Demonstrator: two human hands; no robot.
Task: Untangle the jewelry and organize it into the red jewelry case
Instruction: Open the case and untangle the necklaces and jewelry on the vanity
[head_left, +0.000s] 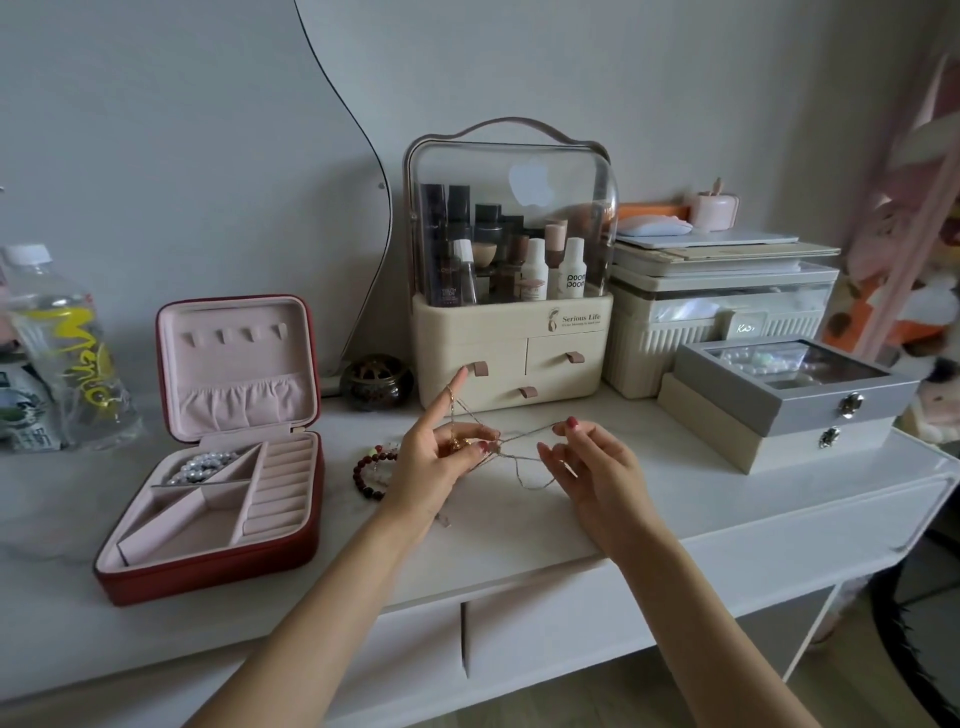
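Thin tangled gold chains (524, 441) stretch between my two hands above the white desk. My left hand (441, 452) pinches the knot with thumb and fingers, and its raised index finger has a chain looped over it. My right hand (587, 457) pinches the other end of a chain. The red jewelry case (291, 545) lies open at the left, with a pink lining. A pearl strand (205, 464) lies in its back-left compartment. A dark red bead bracelet (366, 470) rests on the desk just left of my left hand.
A cream cosmetics organizer (509, 358) with a clear lid stands behind my hands. A dark round incense burner (376, 379) sits to its left. Grey and cream boxes (789, 410) are stacked at the right. Plastic bottles (57, 343) stand at the far left.
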